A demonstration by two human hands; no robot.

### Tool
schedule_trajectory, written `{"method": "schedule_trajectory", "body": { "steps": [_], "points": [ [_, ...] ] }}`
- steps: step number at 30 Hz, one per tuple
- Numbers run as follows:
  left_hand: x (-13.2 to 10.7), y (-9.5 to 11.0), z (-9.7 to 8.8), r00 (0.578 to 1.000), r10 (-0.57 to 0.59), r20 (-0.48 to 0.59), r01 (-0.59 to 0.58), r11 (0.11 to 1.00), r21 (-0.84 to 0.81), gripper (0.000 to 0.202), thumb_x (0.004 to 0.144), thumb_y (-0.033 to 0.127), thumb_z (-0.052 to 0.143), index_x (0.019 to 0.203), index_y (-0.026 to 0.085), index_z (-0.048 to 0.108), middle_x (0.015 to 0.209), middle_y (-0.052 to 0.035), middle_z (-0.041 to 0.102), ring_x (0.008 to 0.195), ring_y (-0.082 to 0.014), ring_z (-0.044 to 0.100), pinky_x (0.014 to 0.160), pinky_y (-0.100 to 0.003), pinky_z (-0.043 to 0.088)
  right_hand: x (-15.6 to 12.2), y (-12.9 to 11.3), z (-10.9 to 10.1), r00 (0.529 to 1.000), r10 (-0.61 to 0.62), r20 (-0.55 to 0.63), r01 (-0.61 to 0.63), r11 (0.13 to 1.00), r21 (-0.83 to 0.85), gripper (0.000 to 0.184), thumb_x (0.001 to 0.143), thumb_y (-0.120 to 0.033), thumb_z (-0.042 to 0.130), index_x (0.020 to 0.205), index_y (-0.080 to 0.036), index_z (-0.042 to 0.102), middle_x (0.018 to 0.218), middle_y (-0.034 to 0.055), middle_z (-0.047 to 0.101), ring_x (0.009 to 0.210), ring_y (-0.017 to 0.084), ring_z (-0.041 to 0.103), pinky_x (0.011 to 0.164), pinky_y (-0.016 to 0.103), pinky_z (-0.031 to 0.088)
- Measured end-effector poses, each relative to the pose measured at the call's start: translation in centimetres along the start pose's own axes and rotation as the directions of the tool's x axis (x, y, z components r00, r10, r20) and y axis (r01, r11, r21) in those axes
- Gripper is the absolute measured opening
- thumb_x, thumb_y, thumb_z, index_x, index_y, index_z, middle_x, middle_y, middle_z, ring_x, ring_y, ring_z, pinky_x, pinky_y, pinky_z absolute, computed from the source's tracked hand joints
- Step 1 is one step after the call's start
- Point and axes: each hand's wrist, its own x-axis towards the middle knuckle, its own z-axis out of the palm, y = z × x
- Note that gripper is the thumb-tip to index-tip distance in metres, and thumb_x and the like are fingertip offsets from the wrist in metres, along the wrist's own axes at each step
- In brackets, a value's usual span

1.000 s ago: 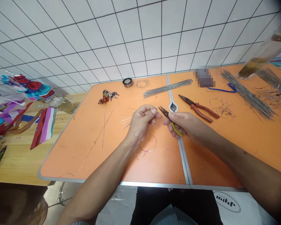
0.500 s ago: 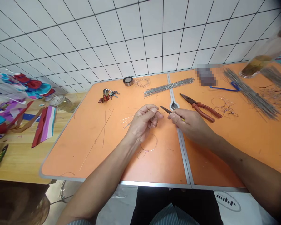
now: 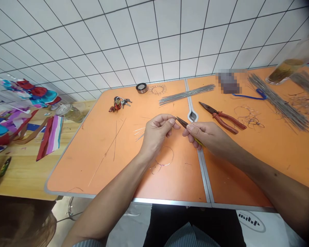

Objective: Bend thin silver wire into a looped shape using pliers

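Observation:
My right hand (image 3: 203,133) is wrapped round small needle-nose pliers (image 3: 182,122) with dark jaws and a yellow handle. Their tip points left and reaches the fingertips of my left hand (image 3: 161,128). That hand is closed in a pinch of thumb and forefinger; whatever sits between them is too small to make out. Under my left wrist lies a thin wire ring (image 3: 173,156) with smaller loops. Several short straight wires (image 3: 139,132) stick out on the table just left of the hand.
Red-handled pliers (image 3: 224,120) lie to the right, near tangled wire loops (image 3: 249,118). A wire bundle (image 3: 187,94) crosses the table seam, and a larger bundle (image 3: 280,103) is at right. Keys (image 3: 121,103), a tape roll (image 3: 141,88) and a glass of tea (image 3: 284,70) stand around.
In my right hand the pliers have turned slightly and their jaw tip has come up to my left fingertips. More of the yellow handle shows. My left hand keeps its pinch.

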Motion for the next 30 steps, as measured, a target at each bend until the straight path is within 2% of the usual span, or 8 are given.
{"method": "schedule_trajectory", "body": {
  "steps": [7,13,25,30],
  "points": [
    [-0.21,-0.07,-0.09,0.998,0.055,-0.002,-0.054,0.994,0.099,0.015,0.094,0.034,0.083,0.095,0.02,0.081,0.078,-0.0023,0.08,0.057,-0.0092,0.056,0.056,-0.023,0.045,0.01,0.18,0.05,1.0,0.002,0.011,-0.003,0.999,0.038,0.047,0.111,-0.058,0.054,0.096,-0.019,0.076,0.081,0.0026,0.063,0.061,0.013,0.059,0.055,0.027,0.049],
    [-0.36,-0.04,-0.01,0.996,0.088,-0.019,-0.084,0.984,0.158,0.013,0.094,0.034,0.083,0.097,0.021,0.083,0.078,-0.0024,0.079,0.063,-0.0114,0.063,0.059,-0.025,0.047,-0.04,0.22,0.12,1.0,0.011,0.012,-0.011,0.999,0.036,0.046,0.111,-0.058,0.055,0.095,-0.02,0.076,0.081,0.002,0.063,0.061,0.012,0.058,0.055,0.027,0.048],
    [-0.45,-0.13,0.06,0.995,0.091,-0.028,-0.085,0.981,0.173,0.013,0.095,0.034,0.082,0.098,0.021,0.083,0.078,-0.0026,0.08,0.066,-0.0128,0.065,0.06,-0.026,0.046,-0.06,0.15,0.02,0.998,-0.056,-0.002,0.056,0.997,-0.061,0.05,0.111,-0.06,0.053,0.094,-0.018,0.075,0.076,0.0006,0.058,0.059,0.012,0.052,0.052,0.028,0.037],
    [-0.63,0.15,0.31,0.994,0.097,-0.051,-0.085,0.976,0.2,0.013,0.094,0.035,0.082,0.097,0.021,0.083,0.078,-0.0033,0.08,0.068,-0.0141,0.065,0.063,-0.027,0.048,0.02,0.22,0.0,0.999,-0.048,0.003,0.049,0.997,-0.059,0.051,0.11,-0.062,0.053,0.095,-0.018,0.075,0.077,0.0018,0.059,0.061,0.013,0.052,0.054,0.029,0.038]
  ]
}}
